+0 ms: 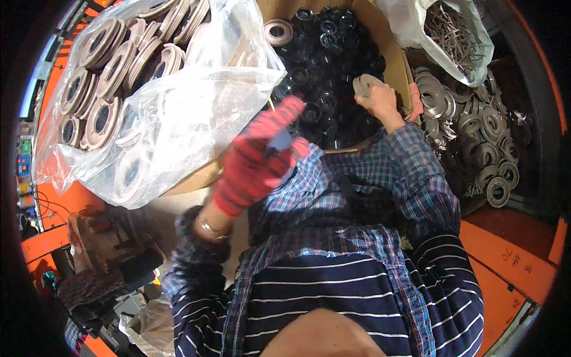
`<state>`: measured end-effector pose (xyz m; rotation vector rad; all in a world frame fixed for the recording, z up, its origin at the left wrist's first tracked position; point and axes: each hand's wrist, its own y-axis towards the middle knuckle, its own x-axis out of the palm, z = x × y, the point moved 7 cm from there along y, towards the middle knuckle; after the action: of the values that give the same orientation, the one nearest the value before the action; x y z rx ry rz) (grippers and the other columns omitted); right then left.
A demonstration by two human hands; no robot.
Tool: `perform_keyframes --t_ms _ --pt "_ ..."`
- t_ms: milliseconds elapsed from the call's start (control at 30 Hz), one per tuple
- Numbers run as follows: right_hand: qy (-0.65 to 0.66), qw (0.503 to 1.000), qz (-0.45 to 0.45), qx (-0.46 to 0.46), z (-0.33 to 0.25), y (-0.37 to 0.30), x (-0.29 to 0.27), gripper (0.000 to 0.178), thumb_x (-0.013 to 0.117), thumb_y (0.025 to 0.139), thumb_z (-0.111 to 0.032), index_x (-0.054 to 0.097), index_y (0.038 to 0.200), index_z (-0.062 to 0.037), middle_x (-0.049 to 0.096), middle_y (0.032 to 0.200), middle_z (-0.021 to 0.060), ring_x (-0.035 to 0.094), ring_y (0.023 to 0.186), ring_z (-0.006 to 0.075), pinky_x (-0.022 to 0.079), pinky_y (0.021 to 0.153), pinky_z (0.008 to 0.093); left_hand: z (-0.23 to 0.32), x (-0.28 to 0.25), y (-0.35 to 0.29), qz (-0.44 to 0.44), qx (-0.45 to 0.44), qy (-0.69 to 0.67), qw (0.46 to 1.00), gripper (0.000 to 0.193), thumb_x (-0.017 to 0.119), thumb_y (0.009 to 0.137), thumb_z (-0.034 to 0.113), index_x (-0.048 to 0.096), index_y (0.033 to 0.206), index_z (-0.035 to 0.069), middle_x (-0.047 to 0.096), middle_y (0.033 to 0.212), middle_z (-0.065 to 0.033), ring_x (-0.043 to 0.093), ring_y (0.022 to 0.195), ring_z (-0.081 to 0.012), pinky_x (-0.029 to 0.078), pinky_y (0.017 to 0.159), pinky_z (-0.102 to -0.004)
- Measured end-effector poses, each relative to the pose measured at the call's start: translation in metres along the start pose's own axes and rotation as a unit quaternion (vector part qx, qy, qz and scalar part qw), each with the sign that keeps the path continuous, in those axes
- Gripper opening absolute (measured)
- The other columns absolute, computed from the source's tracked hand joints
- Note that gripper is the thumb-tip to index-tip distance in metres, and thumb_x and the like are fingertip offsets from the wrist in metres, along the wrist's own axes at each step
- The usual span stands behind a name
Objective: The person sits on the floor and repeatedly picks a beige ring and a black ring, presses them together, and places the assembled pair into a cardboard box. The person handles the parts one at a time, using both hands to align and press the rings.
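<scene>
My left hand (247, 169), in a red glove with dark stripes, is raised in front of the box and smeared by motion. A small grey-blue patch shows between its fingers and thumb; whether it is a held thing cannot be made out. My bare right hand (379, 102) is closed on a blurred beige round part (365, 85) over the right side of the cardboard box (386, 30). Many glossy black rings (324, 77) fill that box. A beige ring with a dark rim (278, 33) lies on them at the far left corner.
Left of the box, a clear plastic bag (196, 113) holds stacked beige rings (113, 68). To the right lie loose metal rings (491, 143) and a white bag of thin metal strips (452, 35). A red glove (414, 101) hangs by the box's right edge.
</scene>
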<state>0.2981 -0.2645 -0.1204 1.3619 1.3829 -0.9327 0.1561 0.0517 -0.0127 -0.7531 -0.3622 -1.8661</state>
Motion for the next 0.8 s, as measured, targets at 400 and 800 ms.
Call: perform_keyframes --t_ms 400,800 --pt "0.037 0.996 0.031 0.071 -0.027 0.002 -0.051 0.049 0.074 0.083 -0.050 0.068 0.089 -0.0015 0.071 0.088 0.0191 0.068 0.083 0.0406 0.052 0.075 0.0489 -0.109 -0.034 0.038 0.097 -0.013 -0.184 0.978 0.050 0.051 0.104 0.019 0.039 0.150 0.004 0.048 0.147 -0.0189 0.052 0.131 -0.0327 0.044 0.110 -0.0516" --pt "0.148 0.958 -0.165 -0.181 -0.133 -0.004 0.063 0.052 0.080 0.073 -0.036 0.065 0.110 -0.0014 0.057 0.126 0.0221 0.058 0.114 0.0389 0.050 0.093 0.0503 -0.052 -0.077 -0.023 0.277 0.061 0.321 0.904 0.031 0.056 0.097 0.009 0.066 0.126 0.012 0.072 0.111 -0.0083 0.067 0.104 -0.0215 0.052 0.097 -0.0362"
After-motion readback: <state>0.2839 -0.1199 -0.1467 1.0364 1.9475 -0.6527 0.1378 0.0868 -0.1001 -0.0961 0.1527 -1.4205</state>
